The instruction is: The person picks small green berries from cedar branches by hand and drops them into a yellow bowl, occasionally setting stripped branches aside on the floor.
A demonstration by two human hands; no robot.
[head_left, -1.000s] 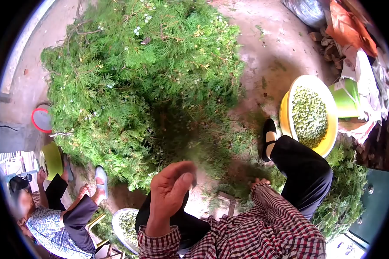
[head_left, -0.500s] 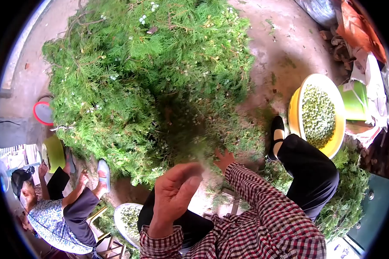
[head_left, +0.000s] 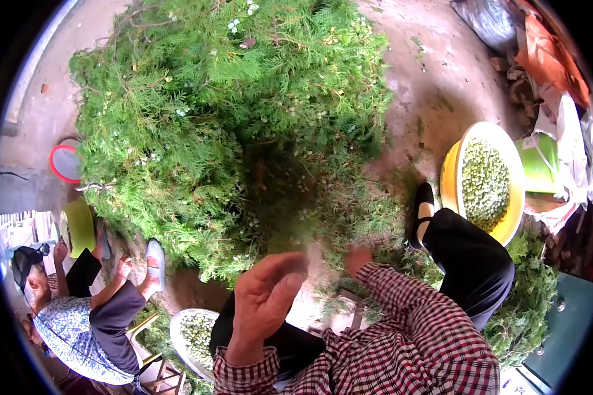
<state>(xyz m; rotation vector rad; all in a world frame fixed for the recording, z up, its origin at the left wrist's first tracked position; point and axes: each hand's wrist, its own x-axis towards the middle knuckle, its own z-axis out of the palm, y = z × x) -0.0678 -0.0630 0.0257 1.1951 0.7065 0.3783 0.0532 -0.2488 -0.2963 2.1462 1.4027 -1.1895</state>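
Note:
My left hand (head_left: 268, 299) is raised in the lower middle, fingers curled toward the thumb. Its fingertips fade into a blur, so what they hold, if anything, cannot be made out. A dark, smeared green patch lies just beyond them. My right hand (head_left: 358, 259) is low over loose green clippings, right of the left hand; motion smears its fingers. In front of both hands rises a big heap of leafy conifer branches (head_left: 171, 131) bearing small pale cones.
A yellow basin (head_left: 450, 174) of small green cones stands at right beside my foot. Another basin (head_left: 178, 339) of cones is at lower left. Nearby, a seated person (head_left: 79, 329) works by a yellow-green container (head_left: 80, 230). Bags (head_left: 553, 56) and a green bucket (head_left: 539, 161) line the right side.
My right hand has shifted slightly right and down; its fingers, spread before, are now blurred. The left hand stays in nearly the same place.

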